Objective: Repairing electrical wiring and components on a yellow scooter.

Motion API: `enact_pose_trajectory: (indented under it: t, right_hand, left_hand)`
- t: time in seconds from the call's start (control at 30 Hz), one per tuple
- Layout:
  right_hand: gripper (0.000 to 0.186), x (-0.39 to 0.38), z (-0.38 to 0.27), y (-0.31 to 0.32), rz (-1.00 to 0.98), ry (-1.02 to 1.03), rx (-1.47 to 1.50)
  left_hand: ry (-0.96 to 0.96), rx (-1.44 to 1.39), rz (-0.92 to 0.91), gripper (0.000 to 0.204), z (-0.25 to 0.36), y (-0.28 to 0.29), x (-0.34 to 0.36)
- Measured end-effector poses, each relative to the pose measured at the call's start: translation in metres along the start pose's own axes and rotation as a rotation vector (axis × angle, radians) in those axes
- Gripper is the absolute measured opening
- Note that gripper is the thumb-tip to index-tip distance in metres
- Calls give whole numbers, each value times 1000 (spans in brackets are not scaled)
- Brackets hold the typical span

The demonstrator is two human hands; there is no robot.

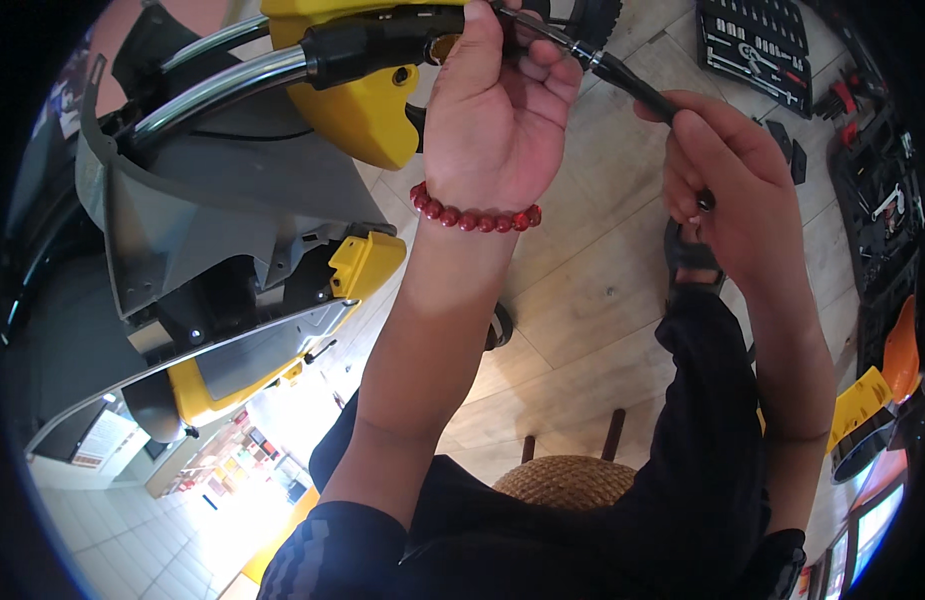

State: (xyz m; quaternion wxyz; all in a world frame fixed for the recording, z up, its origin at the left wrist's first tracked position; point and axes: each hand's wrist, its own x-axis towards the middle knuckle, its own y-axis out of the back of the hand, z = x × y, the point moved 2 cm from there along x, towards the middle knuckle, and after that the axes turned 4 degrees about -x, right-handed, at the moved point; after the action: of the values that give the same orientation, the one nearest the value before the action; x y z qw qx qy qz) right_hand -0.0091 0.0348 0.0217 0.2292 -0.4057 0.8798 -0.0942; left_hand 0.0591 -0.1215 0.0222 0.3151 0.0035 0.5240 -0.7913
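Observation:
My right hand [737, 180] is closed round the black handle of a slim driver [632, 82] with a shiny metal shaft. The shaft slants up and left to the top of the view. There my left hand [497, 125], palm up with a red bead bracelet [477, 218] at the wrist, has its fingers curled about the shaft's far end. The driver's tip is hard to make out against dark parts of a yellow and black vehicle [352, 110]. Beside my left hand runs a black tube [372, 48] joined to a chrome bar [227, 90].
Grey panels [222, 210] and a yellow housing [367, 265] fill the left side. An open socket set case [757, 50] lies on the wood-look floor at upper right. Along the right edge are a black tool case [882, 200] and yellow parts [859, 408]. A woven stool seat [567, 480] is below.

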Motion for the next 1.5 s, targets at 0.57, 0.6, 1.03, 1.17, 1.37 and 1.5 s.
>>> enact_pose_trajectory:
  t: [0.57,0.6,1.03,1.17,1.37,1.5]
  right_hand:
    - [24,15,13,-10,35,80,-167]
    - [24,14,13,-10,36,80,-166]
    - [28,0,12,-14,45,54,-118]
    - [28,0,14,-14,36,71,-106]
    - [28,-2,15,-14,31,83,-110]
    - [28,-1,16,-15,35,78,-116]
  left_hand:
    - [8,-27,7,21,8,13,6]
    - [16,-45,10,21,9,13,6]
    - [-2,-48,-41,22,2,7,1]
    - [2,-54,-39,23,3,5,1]
    - [8,-106,-46,25,2,4,-1]
    - [14,-126,-56,26,3,8,0]
